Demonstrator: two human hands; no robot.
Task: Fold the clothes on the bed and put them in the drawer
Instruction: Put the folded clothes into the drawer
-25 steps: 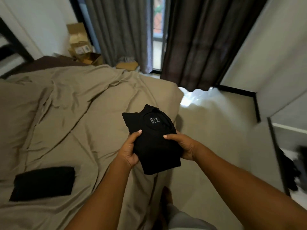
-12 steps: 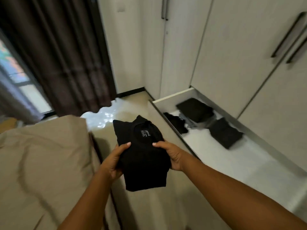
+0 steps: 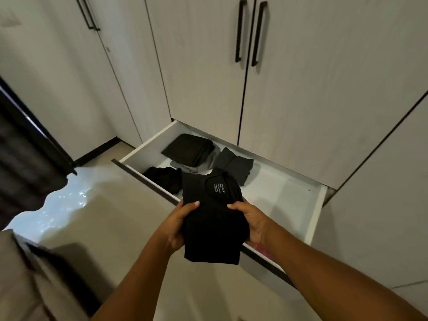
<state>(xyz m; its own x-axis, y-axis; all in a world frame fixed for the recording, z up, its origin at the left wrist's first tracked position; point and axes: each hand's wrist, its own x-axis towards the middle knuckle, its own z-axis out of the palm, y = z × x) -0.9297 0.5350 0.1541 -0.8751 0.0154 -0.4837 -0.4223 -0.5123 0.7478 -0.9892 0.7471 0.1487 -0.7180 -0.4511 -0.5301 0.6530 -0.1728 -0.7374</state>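
A folded black T-shirt (image 3: 213, 218), collar label up, is held between both hands over the front edge of the open white drawer (image 3: 315, 218). My left hand (image 3: 178, 224) grips its left side with the thumb on top. On the right side, my right hand (image 3: 251, 222) grips it the same way. Inside the drawer lie a folded dark garment (image 3: 188, 149), a grey one (image 3: 235, 166) beside it and a crumpled black one (image 3: 164, 178) near the front left. A corner of the beige bed (image 3: 20, 279) shows at the lower left.
Pale wardrobe doors (image 3: 203, 72) with black bar handles (image 3: 239, 31) rise behind the drawer. A dark curtain (image 3: 20, 165) hangs at the left above a bright patch of floor (image 3: 53, 209). Bare floor lies between bed and drawer.
The view has swung from the bed to the wardrobe. Both hands have carried the folded black T-shirt from over the bed to above the open drawer's front edge.
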